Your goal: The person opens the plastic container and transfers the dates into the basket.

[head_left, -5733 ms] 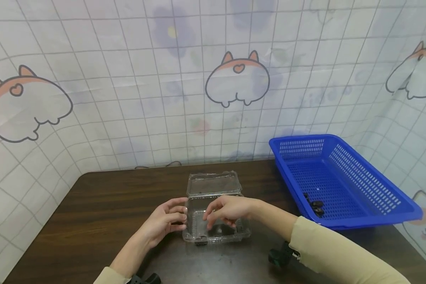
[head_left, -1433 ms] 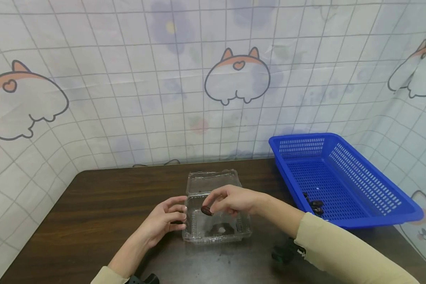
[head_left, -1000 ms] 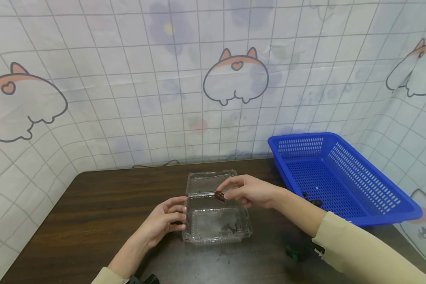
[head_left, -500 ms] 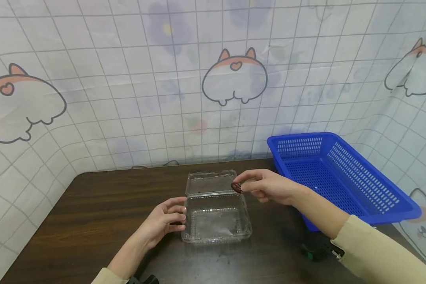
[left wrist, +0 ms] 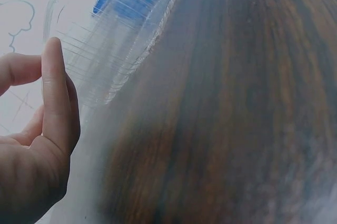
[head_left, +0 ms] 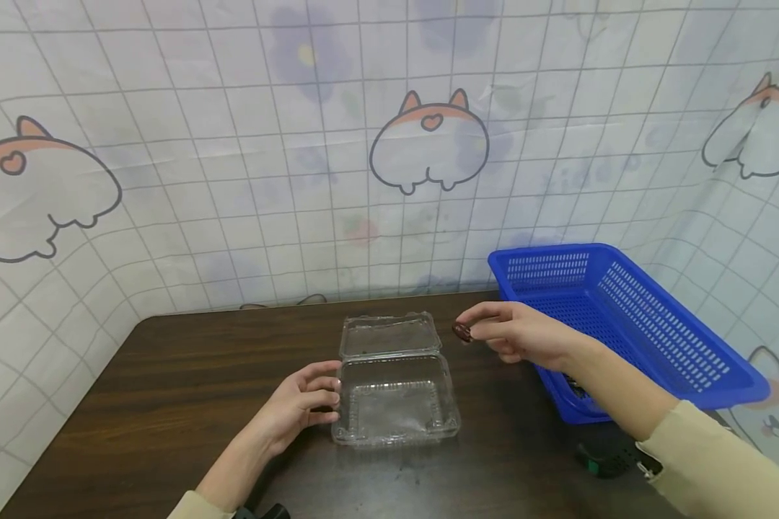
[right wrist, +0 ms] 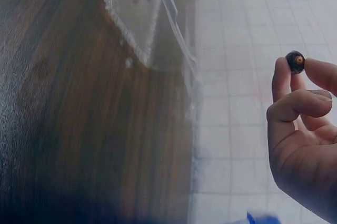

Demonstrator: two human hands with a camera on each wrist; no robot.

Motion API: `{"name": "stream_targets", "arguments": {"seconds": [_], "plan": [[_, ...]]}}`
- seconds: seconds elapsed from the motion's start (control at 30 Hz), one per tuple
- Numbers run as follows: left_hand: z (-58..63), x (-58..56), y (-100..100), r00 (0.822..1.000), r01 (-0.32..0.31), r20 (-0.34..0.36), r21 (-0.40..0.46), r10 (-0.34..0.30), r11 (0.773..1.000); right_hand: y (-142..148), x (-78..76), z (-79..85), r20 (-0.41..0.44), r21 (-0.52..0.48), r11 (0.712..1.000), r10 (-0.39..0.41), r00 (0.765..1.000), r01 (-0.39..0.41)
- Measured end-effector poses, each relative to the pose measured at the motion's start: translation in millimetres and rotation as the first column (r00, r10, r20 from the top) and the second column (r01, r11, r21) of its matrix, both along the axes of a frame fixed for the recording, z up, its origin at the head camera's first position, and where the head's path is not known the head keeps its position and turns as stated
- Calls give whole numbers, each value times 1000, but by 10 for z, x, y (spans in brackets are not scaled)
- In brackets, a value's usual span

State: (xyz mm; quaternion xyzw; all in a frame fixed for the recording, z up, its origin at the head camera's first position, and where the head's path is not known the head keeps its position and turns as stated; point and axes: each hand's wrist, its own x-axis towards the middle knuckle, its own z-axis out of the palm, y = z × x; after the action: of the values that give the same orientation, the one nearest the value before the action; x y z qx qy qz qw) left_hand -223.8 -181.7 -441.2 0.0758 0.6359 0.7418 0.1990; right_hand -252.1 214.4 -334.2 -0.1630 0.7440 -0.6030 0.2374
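In the head view, my right hand pinches a dark red-brown wrinkled dried date between thumb and fingertips. It holds the date above the table, just left of the blue basket. The right wrist view shows the date's round end with an orange-brown spot. A clear plastic clamshell box lies with its lid folded back toward the wall. My left hand rests with extended fingers against the box's left side; the left wrist view shows these fingers beside the clear wall.
The blue slotted basket stands at the right of the dark wood table. Several dark pieces lie in its near left corner, partly covered by my right forearm. A patterned sheet hangs behind; a thin cable lies along the back edge.
My right hand has lifted the date out of the box and carried it right, to beside the basket. Earlier it reached down inside the box. The left hand has stayed at the box's side.
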Motion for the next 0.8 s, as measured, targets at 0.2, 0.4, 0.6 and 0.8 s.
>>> {"name": "stream_targets", "arguments": {"seconds": [0.2,0.4,0.6,0.8], "plan": [[3,1,5,1000,-3,1,-2,3,1000,176,53,43,-13,2,999,-37,999,37],[3,3,11,1000,-7,2,0,7,1000,348,119,67,-30,14,998,-56,998,56],[4,9,11,1000,-7,6,-2,7,1000,545,194,54,-20,13,997,-76,997,76],[5,10,6,1000,-7,5,-7,7,1000,762,248,15,-23,-2,997,-82,996,82]]}}
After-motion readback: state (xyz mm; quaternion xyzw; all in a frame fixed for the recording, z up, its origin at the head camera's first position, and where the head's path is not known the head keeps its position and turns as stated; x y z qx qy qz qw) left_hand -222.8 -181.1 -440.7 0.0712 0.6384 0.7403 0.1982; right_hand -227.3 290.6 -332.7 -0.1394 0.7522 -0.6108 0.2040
